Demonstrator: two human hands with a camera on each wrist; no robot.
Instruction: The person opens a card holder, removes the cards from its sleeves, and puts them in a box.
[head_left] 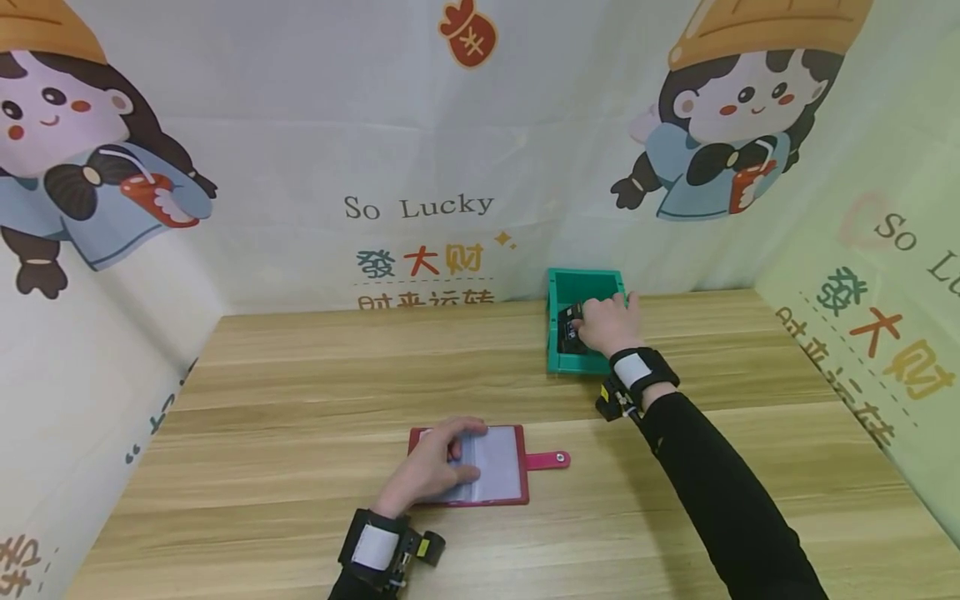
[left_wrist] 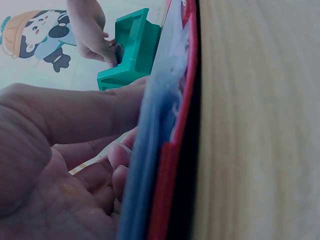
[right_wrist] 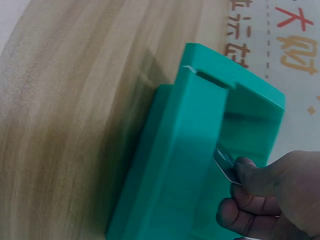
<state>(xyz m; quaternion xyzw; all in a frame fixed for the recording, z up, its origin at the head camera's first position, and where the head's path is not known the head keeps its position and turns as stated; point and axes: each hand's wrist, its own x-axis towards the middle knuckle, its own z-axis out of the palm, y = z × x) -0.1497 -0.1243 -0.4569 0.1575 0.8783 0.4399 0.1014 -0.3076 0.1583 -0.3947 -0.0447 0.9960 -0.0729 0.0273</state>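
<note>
A red card holder (head_left: 523,467) lies spread on the table, clear plastic sleeves (head_left: 497,462) showing and its snap strap (head_left: 547,461) pointing right. My left hand (head_left: 431,467) rests over its left half, with thumb and fingers touching the sleeves. In the left wrist view, the bluish sleeves (left_wrist: 150,150) stack up against one finger, while the other fingers bend loosely behind. Farther off, my right hand (head_left: 611,323) reaches into a green bin (head_left: 555,362). It pinches a thin dark card (right_wrist: 226,162) between thumb and fingers, inside the bin walls in the right wrist view.
The bin stands at the table's (head_left: 322,383) back edge, close to the printed backdrop (head_left: 300,250). Another printed sheet (head_left: 885,250) borders the right side. Each wrist wears a strapped camera, the right one (head_left: 615,398) just in front of the bin.
</note>
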